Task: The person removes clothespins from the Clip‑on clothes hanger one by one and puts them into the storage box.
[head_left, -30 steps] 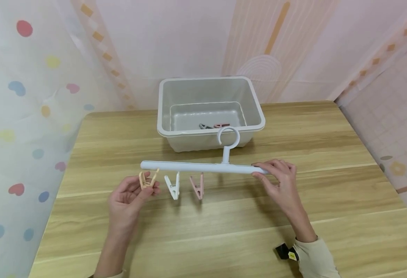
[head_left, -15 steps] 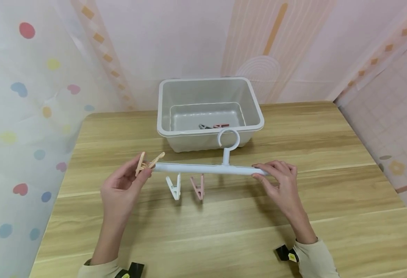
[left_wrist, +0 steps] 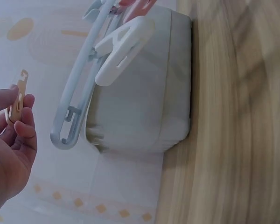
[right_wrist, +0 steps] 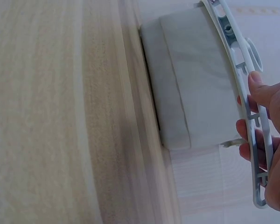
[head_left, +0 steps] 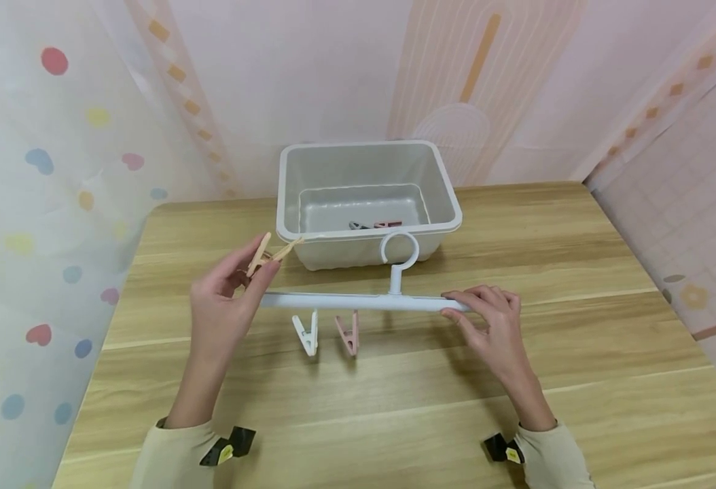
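Note:
My right hand (head_left: 492,322) grips the right end of a pale blue hanger (head_left: 358,302), thumb below and fingers above the bar, and holds it raised over the table. From the bar hang a white clothes peg (head_left: 306,334) and a pink clothes peg (head_left: 349,334). My left hand (head_left: 223,302) pinches a peach clothes peg (head_left: 258,257) above the hanger's left end, which it partly hides in the head view. In the left wrist view the peach peg (left_wrist: 20,100) is apart from the hanger's rounded end (left_wrist: 60,135).
Behind the hanger stands a grey plastic bin (head_left: 327,254), with a dark peg (head_left: 359,225) and a red peg (head_left: 388,223) on its floor. The hanger's hook (head_left: 416,252) overlaps its front wall. A patterned cloth (head_left: 333,75) rises along the table's back edge.
My left hand has risen with the peach peg from below the hanger's left end to above the bar, turning the peg on the way. The right hand and hanger stay nearly in place.

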A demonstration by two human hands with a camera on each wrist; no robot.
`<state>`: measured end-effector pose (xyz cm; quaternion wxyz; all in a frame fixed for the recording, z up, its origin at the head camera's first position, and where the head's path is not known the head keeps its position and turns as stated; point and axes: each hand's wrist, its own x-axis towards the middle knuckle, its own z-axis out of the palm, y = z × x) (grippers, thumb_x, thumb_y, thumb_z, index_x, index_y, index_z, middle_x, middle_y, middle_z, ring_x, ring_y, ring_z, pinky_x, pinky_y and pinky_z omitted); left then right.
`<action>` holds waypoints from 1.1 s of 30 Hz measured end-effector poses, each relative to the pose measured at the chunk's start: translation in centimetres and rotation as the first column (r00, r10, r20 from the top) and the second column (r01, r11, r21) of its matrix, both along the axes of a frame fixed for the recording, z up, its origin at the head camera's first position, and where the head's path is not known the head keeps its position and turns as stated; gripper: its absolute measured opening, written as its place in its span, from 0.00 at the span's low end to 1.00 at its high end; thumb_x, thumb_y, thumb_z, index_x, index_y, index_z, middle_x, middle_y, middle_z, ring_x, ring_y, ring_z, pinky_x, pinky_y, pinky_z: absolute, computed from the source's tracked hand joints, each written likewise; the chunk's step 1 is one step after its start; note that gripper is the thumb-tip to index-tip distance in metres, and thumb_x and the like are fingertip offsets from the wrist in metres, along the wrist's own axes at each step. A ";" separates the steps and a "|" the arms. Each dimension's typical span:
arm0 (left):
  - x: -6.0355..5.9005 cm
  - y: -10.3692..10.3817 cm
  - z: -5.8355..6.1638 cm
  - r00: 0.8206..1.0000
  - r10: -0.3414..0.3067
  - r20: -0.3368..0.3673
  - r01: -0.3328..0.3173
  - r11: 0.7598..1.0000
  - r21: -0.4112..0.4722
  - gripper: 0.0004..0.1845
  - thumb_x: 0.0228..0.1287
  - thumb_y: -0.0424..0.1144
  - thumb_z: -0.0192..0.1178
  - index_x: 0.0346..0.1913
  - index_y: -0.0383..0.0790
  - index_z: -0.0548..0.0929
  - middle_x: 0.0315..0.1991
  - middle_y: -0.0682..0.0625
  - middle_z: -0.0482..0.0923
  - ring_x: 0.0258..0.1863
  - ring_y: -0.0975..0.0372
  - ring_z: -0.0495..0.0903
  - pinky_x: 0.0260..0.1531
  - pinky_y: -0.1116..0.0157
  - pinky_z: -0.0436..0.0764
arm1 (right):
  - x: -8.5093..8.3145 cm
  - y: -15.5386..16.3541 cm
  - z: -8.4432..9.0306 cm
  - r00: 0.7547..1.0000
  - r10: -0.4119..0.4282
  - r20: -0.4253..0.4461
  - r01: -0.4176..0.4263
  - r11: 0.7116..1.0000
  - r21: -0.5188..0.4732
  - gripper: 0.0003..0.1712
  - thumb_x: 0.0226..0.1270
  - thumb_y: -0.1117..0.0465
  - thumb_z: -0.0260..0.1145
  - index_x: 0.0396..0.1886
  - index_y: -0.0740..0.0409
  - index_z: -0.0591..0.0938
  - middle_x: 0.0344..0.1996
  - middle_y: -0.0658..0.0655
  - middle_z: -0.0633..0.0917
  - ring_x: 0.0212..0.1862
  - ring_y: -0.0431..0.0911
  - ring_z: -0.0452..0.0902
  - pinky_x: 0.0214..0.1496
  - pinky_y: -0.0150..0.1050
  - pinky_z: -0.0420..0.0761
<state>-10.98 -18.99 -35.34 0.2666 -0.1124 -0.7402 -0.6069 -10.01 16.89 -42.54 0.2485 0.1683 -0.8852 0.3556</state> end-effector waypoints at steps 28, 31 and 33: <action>-6.9 2.4 2.0 0.970 0.102 0.219 -0.009 0.920 -0.391 0.21 0.67 0.41 0.66 0.59 0.37 0.79 0.42 0.39 0.88 0.32 0.57 0.82 0.26 0.79 0.74 | 0.2 0.3 -0.2 0.999 -0.005 -0.034 0.006 1.000 0.027 0.16 0.47 0.63 0.81 0.40 0.52 0.90 0.35 0.55 0.88 0.41 0.50 0.80 0.55 0.46 0.59; -7.4 2.5 2.2 0.969 0.102 0.226 0.000 0.912 -0.410 0.21 0.67 0.41 0.66 0.59 0.37 0.77 0.43 0.41 0.89 0.33 0.56 0.83 0.25 0.76 0.73 | 0.3 0.3 -0.1 0.999 -0.006 -0.036 0.007 1.000 0.029 0.16 0.47 0.63 0.81 0.40 0.52 0.90 0.34 0.55 0.88 0.41 0.50 0.80 0.55 0.46 0.59; -7.8 2.7 2.3 0.971 0.103 0.215 -0.002 0.905 -0.426 0.21 0.67 0.41 0.66 0.58 0.36 0.76 0.43 0.41 0.89 0.32 0.57 0.83 0.24 0.75 0.72 | 0.3 0.4 -0.1 0.999 -0.007 -0.039 0.008 1.000 0.030 0.16 0.47 0.63 0.81 0.40 0.52 0.90 0.34 0.55 0.88 0.41 0.50 0.80 0.55 0.46 0.59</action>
